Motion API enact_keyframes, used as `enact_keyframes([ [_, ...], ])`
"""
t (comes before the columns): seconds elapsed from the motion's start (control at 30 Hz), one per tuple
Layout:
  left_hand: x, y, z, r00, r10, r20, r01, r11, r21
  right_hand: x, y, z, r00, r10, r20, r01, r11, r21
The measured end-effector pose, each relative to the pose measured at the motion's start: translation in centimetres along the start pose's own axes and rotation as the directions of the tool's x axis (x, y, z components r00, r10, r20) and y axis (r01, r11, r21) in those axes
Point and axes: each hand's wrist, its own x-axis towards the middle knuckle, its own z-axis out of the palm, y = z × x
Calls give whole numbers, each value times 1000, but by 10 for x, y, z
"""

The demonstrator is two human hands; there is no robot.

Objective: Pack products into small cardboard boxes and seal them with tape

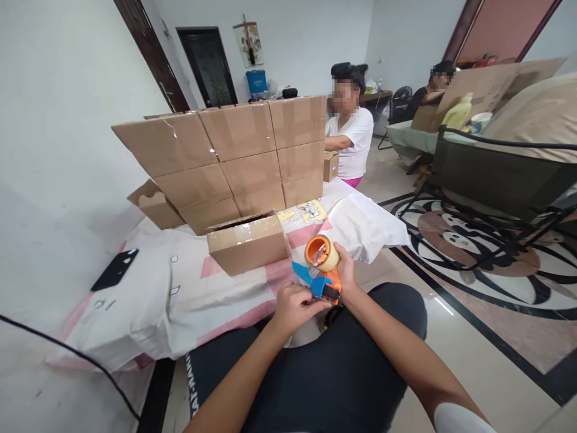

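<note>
An orange-and-blue tape dispenser (331,279) with a roll of tape (332,255) on it is gripped in my right hand (346,270), above my lap. My left hand (293,310) is at the dispenser's lower front, its fingers curled and its thumb stretched toward the dark end. Whether tape is pinched between those fingers I cannot make out. Just beyond my hands, a cardboard box (250,243) stands on the cloth-covered table (184,307), with a dark gap along its top edge.
Behind that box rises a stack of taped cartons (243,156). An opened carton (155,204) sits at the stack's left, and a black phone (115,269) lies on the cloth. A person in a white shirt (356,141) is behind the table; another sits farther right, beyond a chair (496,174).
</note>
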Motion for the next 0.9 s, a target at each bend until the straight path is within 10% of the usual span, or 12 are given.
enact_keyframes([
  [0.1,-15,-16,-36,989,140,-43,-120,946,302,-22,-7,-3,979,106,175,-104,994,-25],
  [0.2,-49,-49,-106,965,119,-235,3,887,462,-37,-25,-24,974,134,184,-100,977,-186],
  [0.37,-121,-73,-195,919,-94,-383,290,820,494,26,-49,-39,962,-232,141,271,868,-417],
  [0.6,-91,-35,-179,892,-178,-415,263,952,157,148,-38,-19,956,-293,27,229,683,-694],
  [0.9,-45,-16,-188,899,-89,-428,64,995,-73,131,-65,-22,898,-441,-1,241,493,-836],
])
